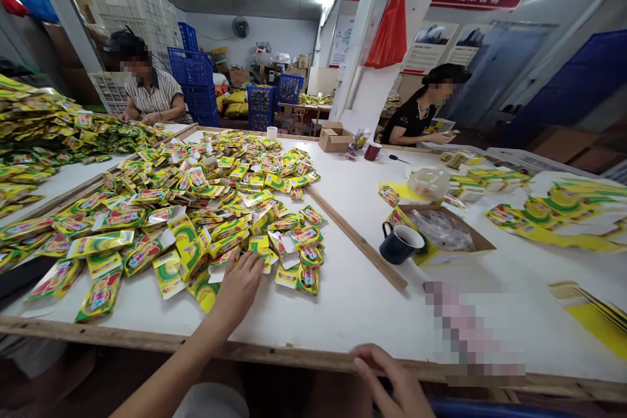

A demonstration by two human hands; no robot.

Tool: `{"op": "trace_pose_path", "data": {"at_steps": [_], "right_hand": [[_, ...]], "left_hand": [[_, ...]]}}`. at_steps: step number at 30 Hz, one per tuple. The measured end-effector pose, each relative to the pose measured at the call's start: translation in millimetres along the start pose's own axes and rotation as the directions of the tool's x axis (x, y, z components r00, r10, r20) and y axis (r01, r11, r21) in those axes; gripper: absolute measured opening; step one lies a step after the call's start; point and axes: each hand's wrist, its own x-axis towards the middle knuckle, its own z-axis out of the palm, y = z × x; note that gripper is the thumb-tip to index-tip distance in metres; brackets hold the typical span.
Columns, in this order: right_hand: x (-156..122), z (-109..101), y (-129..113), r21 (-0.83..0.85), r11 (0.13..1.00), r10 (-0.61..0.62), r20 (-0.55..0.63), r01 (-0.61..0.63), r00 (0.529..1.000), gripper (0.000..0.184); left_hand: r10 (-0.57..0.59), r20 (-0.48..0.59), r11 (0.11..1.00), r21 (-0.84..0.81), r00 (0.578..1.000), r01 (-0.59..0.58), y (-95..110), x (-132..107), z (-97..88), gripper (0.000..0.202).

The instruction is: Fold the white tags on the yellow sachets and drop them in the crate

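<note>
My left hand point(241, 284) reaches over the near edge of a wide heap of small yellow and green packets point(230, 189). Its fingers are stretched out and rest on a few flat yellow boxes point(262, 249) there, with no grip visible. My right hand point(392, 379) hangs at the table's front edge, lower in the picture, its thumb and forefinger a little apart and nothing seen between them. Some of the packets near my left hand have white open flaps.
A wooden strip point(357, 238) lies on the white table point(343, 313). Right of it stand a dark mug point(400, 245) and an open yellow box point(445, 235) holding clear plastic. Flat yellow cartons point(563, 209) lie farther right. Two people sit across the table.
</note>
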Motion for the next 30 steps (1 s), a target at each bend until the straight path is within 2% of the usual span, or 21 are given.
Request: {"op": "trace_pose_path", "data": {"at_steps": [2, 6, 8, 10, 12, 15, 17, 18, 20, 25, 30], "right_hand": [[11, 20, -20, 0.069, 0.996, -0.052, -0.014, 0.053, 0.999, 0.023], [28, 40, -44, 0.140, 0.975, -0.156, -0.118, 0.172, 0.981, 0.018], [35, 50, -46, 0.164, 0.965, -0.181, -0.141, 0.203, 0.973, 0.025], [41, 64, -42, 0.205, 0.958, -0.184, -0.110, 0.203, 0.977, 0.035], [47, 79, -35, 0.277, 0.947, -0.150, -0.076, 0.166, 0.986, 0.034], [53, 94, -25, 0.400, 0.912, -0.055, -0.097, 0.090, 0.994, 0.028], [55, 98, -20, 0.443, 0.893, -0.019, -0.131, 0.076, 0.991, 0.027], [56, 99, -18, 0.445, 0.892, -0.015, -0.144, 0.079, 0.990, 0.027], [58, 99, -15, 0.430, 0.898, -0.031, -0.148, 0.093, 0.989, 0.026], [67, 94, -10, 0.392, 0.912, -0.086, -0.108, 0.122, 0.990, 0.030], [77, 86, -8, 0.383, 0.916, -0.107, -0.060, 0.122, 0.992, 0.030]], "left_hand": [[0.014, -0.027, 0.999, -0.049, 1.000, -0.015, 0, 7, -10.5, 0.027], [-0.021, -0.153, 0.978, -0.206, 0.988, -0.011, 14, 15, -37.4, 0.018], [-0.017, -0.088, 0.940, -0.342, 0.996, -0.014, 27, 14, -42.2, 0.018], [0.029, 0.076, 0.867, -0.498, 0.997, 0.013, 41, 10, -36.1, 0.020], [0.030, 0.195, 0.769, -0.631, 0.980, 0.102, 52, 2, -20.9, 0.018], [-0.136, 0.227, 0.549, -0.793, 0.964, 0.264, 61, -13, 6.3, 0.028], [-0.245, 0.240, 0.408, -0.854, 0.939, 0.324, 63, -23, 19.3, 0.034], [-0.268, 0.252, 0.364, -0.867, 0.930, 0.340, 63, -27, 23.3, 0.033], [-0.274, 0.268, 0.345, -0.869, 0.924, 0.354, 63, -33, 26.9, 0.028], [-0.244, 0.274, 0.384, -0.854, 0.930, 0.352, 60, -35, 24.4, 0.017], [-0.202, 0.249, 0.432, -0.845, 0.947, 0.315, 61, -31, 21.4, 0.016]]}}
